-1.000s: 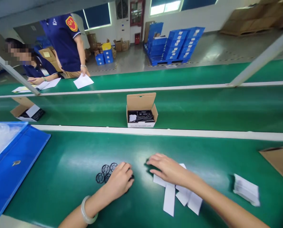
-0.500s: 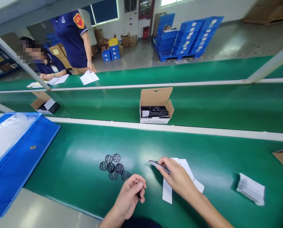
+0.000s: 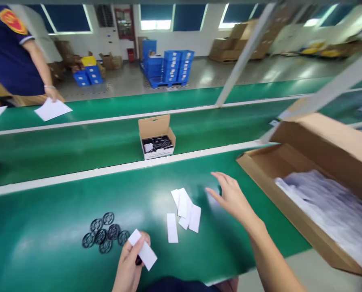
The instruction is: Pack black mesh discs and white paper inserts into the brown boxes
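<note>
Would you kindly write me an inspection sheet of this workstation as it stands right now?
Surface: green bench mat, with a conveyor belt beyond it.
Job's things: white card held in the left hand; loose white cards on the mat; black round parts clustered beside the left hand.
Clutter: large open carton of white packets at right.
Grippers: left hand pinches the card, something dark under it; right hand open, above the mat, holding nothing.
Cables: black cables inside the small open box on the belt.
Surroundings: a co-worker touching a sheet; blue crates stacked behind.
</note>
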`<state>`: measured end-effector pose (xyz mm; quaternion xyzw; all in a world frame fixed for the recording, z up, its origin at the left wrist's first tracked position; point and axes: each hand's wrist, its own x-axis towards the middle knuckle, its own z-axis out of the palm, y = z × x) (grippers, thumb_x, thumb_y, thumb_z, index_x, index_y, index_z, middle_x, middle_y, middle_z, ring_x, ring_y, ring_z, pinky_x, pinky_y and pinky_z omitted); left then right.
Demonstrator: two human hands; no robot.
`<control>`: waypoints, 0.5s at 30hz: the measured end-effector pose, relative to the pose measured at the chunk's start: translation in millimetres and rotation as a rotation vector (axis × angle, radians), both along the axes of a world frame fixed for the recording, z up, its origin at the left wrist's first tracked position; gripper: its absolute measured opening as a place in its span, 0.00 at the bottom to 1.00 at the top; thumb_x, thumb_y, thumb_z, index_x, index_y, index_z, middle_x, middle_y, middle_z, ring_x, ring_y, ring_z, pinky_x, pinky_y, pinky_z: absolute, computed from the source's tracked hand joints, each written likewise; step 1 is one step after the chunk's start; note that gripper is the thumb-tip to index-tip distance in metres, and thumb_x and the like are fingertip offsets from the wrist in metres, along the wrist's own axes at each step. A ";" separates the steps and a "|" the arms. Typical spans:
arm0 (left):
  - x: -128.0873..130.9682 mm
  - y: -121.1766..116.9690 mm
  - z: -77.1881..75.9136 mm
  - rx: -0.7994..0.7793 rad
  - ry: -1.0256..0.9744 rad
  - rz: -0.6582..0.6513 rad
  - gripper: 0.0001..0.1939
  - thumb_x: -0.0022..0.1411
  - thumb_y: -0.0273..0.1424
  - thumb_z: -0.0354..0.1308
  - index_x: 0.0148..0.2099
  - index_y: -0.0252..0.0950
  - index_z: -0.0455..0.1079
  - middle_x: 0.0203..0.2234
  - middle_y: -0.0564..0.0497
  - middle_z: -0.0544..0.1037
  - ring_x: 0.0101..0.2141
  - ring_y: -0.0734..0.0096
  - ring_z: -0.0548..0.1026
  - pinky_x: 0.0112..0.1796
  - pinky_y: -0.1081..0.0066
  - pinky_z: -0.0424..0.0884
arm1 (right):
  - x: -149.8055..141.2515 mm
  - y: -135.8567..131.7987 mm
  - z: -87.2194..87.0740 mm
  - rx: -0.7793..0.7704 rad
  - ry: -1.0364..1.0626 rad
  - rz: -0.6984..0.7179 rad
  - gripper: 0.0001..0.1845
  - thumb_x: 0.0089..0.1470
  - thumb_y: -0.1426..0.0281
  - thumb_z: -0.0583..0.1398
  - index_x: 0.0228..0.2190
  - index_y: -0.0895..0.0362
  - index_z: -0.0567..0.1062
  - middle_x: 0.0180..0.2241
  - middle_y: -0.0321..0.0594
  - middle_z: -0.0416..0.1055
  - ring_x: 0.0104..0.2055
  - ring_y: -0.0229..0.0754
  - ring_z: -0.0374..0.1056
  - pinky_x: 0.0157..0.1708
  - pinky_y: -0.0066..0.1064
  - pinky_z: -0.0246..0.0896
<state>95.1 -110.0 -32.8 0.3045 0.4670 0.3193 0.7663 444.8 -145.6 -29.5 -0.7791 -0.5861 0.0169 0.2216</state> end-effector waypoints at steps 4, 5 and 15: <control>3.7 -1.6 6.4 -0.044 0.009 -0.043 0.20 0.51 0.47 0.66 0.33 0.35 0.69 0.27 0.53 0.68 0.24 0.77 0.60 0.23 0.77 0.55 | 56.4 -36.1 -31.8 -0.359 -0.026 -0.157 0.39 0.53 0.59 0.55 0.61 0.66 0.53 0.60 0.60 0.52 0.62 0.62 0.45 0.59 0.53 0.48; 5.3 -2.4 7.6 -0.047 0.011 -0.061 0.20 0.50 0.47 0.66 0.33 0.35 0.69 0.27 0.53 0.68 0.23 0.78 0.60 0.23 0.77 0.53 | 58.5 -41.3 -39.1 -0.376 0.004 -0.138 0.38 0.54 0.60 0.53 0.61 0.67 0.53 0.60 0.59 0.52 0.62 0.60 0.47 0.59 0.51 0.48; 13.1 -8.2 -0.2 0.037 0.021 -0.139 0.21 0.51 0.48 0.65 0.31 0.36 0.68 0.19 0.56 0.61 0.23 0.76 0.55 0.25 0.75 0.54 | -16.8 -23.4 -45.4 -0.120 0.236 0.144 0.30 0.60 0.59 0.54 0.60 0.57 0.55 0.55 0.52 0.59 0.56 0.56 0.57 0.55 0.50 0.56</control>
